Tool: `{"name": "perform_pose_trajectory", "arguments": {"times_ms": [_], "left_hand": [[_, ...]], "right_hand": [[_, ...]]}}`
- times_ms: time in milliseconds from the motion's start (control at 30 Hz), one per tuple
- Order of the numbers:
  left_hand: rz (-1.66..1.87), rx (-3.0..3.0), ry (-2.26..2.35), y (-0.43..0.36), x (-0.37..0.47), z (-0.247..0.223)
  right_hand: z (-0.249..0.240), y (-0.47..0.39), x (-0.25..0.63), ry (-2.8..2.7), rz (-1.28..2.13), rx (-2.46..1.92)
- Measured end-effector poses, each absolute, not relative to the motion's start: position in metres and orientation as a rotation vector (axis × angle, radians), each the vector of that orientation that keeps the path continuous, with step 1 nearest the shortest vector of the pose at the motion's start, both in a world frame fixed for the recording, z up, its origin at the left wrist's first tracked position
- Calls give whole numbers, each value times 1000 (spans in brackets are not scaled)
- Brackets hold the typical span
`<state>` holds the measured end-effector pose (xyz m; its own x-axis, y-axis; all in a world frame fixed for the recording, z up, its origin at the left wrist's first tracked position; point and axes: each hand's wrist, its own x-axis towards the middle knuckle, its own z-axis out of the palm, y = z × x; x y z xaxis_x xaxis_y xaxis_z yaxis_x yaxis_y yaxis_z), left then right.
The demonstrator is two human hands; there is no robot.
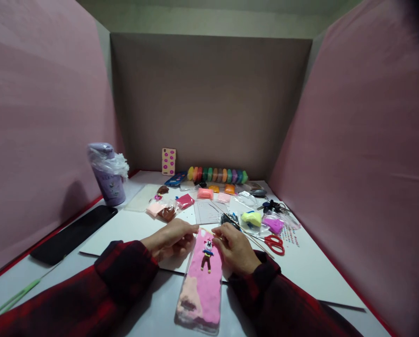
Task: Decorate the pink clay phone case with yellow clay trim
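A clear phone case (204, 299) lies in front of me, spread with pink clay and a peach patch near its lower left. On the pink stands a small clay figure (207, 256) with a white face, blue top, brown legs and yellow feet. A thin yellow clay strip (206, 231) runs along the case's far edge. My left hand (172, 239) is closed, its fingertips pinched at the far left corner, by one end of the strip. My right hand (238, 250) is closed at the far right corner, fingertips at the strip's other end. Its grip is partly hidden.
Red scissors (274, 245) and thin wooden sticks (255, 238) lie right of the case. Bagged yellow clay (251, 218) and purple clay (273, 224) sit beyond. A black phone (74, 234) and a purple bottle (107, 180) are left. Colourful clay tubs (216, 175) line the back.
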<state>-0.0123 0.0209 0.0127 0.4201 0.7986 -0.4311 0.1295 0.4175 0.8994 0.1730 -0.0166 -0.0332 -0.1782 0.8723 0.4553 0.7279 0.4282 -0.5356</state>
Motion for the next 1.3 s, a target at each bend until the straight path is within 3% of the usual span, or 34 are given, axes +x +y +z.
{"name": "perform_pose_trajectory", "arguments": {"times_ms": [233,533,1300], "left_hand": [[660,1107,878,19,-12,1],[793,993,665,8,-13,-5],[883,1113,722,2,-13,-1]], "right_hand": [[-31,-15,177,-1758,482,-1272],[-39,-9,172,-1041,1438,-841],[-21,-25,167,-954,1434,-741]]}}
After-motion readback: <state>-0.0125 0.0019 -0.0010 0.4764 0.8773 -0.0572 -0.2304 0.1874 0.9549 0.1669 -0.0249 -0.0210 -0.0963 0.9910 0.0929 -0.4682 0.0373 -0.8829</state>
